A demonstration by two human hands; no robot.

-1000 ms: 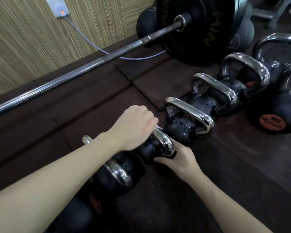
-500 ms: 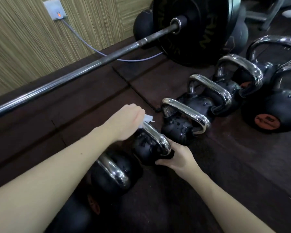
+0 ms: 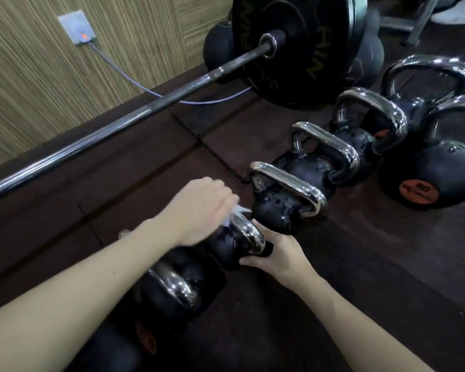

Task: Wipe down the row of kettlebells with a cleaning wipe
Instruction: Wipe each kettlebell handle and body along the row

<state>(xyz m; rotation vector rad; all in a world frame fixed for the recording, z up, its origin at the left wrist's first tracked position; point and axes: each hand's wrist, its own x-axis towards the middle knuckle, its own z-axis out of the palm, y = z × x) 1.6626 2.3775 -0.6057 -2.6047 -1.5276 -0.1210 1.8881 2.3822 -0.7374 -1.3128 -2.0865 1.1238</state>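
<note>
Chrome handle runs away from you; your left hand clutches the wipe at its far end, right hand grasping the kettlebell.

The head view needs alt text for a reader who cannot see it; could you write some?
A left hand rubs a white wipe on a kettlebell handle while the right hand steadies its body; more kettlebells line the dark floor.

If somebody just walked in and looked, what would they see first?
Probably the two hands in the middle: the left hand rubs a white wipe on a kettlebell's shiny handle, while the right hand steadies that kettlebell from the side. Next, the row of kettlebells running away to the upper right, and the long barbell with its big black plate lying behind them.
</note>
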